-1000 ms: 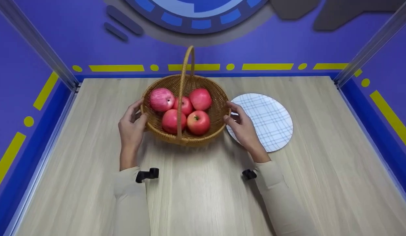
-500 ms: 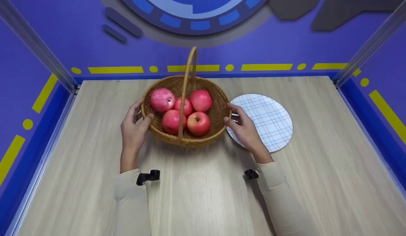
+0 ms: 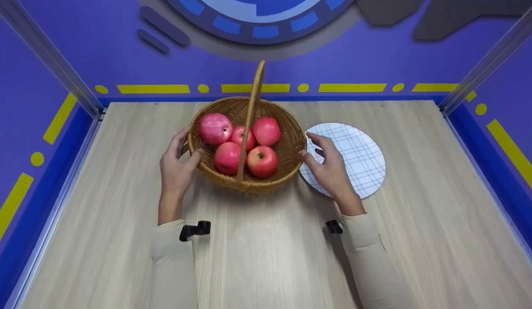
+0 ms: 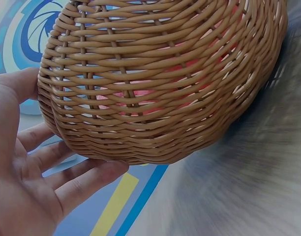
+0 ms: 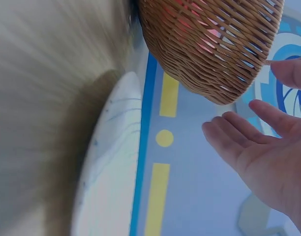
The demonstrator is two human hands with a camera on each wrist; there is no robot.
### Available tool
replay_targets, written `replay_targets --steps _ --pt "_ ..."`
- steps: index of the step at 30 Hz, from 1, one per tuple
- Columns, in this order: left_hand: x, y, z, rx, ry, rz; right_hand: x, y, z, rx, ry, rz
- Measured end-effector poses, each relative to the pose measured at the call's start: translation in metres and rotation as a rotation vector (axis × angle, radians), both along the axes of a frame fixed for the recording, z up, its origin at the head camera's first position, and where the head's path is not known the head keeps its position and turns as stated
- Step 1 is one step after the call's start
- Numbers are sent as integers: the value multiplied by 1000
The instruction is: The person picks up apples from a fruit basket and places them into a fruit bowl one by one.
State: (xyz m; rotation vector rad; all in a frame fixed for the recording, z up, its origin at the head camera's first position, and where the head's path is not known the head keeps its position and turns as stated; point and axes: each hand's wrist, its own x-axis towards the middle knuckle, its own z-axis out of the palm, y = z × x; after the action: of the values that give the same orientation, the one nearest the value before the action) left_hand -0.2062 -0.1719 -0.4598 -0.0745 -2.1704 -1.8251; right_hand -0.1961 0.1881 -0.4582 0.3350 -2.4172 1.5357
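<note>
A brown wicker basket (image 3: 244, 185) with an arched handle (image 3: 254, 92) stands toward the back of the table, left of the middle. Several red apples (image 3: 261, 162) lie in it; in both wrist views only bits of red show through the weave. My left hand (image 3: 176, 171) grips the basket's left side, thumb at the rim and fingers along the outer wall. By the opposite side, my right hand (image 3: 332, 169) has its fingers spread a little off the weave. Its thumb tip is close to the rim; whether it touches, I cannot tell.
A round white plaid mat (image 3: 362, 161) lies right of the basket, partly beneath my right hand and forearm in the head view. Blue-purple walls (image 3: 356, 56) close in the wooden table (image 3: 266, 257) at the back and sides.
The basket has shifted slightly right and its handle top leans further right. My right hand has come off the rim to the right, while the left hand stays at its side.
</note>
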Motion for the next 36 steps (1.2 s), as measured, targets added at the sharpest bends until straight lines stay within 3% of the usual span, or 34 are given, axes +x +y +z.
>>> replay_targets --steps 6,11,17,25,36 --pt "0 2 0 -9 3 6 3 -5 7 68 116 8" --pt "-2 3 -1 -12 31 13 0 -14 14 100 148 50" --pt "-1 3 2 -22 -1 22 -6 -22 27 200 191 100" --pt "-1 1 0 -12 33 7 -16 -31 39 357 93 235" --pt "-1 1 0 -19 46 3 -29 -39 35 517 -1 355"
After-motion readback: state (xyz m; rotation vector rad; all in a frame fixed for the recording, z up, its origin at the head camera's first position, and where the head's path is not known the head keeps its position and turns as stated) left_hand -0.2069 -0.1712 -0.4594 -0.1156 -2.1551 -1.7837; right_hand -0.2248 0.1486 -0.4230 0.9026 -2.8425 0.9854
